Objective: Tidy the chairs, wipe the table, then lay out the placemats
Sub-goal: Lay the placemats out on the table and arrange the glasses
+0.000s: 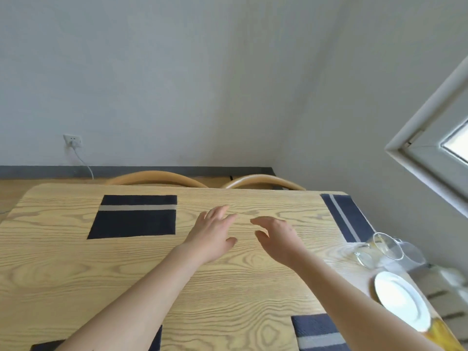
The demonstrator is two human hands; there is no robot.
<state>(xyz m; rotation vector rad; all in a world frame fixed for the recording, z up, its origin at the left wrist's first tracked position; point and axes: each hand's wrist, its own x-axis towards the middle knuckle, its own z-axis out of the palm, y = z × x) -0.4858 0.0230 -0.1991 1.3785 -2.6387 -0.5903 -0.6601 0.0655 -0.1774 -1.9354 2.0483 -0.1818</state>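
Since an upper-left placemat [131, 219], an upper-right placemat [347, 216], a lower-right placemat [316, 330] and a lower-left placemat [156, 340], the last mostly hidden under the left forearm, already lie on the pale wood worktop [76, 274], laying out looks to be the step in hand, and near its end. Mid-frame, the left hand [212, 234] and right hand [278, 236] sit side by side over bare wood between the mats. The left fingers are straight and relaxed, the right fingers loosely curled, and neither hand holds anything; whether they touch the wood I cannot tell. By my judgement the next move calls only for squaring any mat that sits off, minding the glass jug [387, 249] just beside the upper-right mat and the white plate [402, 300] below it. Two chair backs [157, 177] are tucked at the worktop's upper edge. Grey walls close the room, with a socket [73, 141] and its cable at left and a window frame [430, 138] at right
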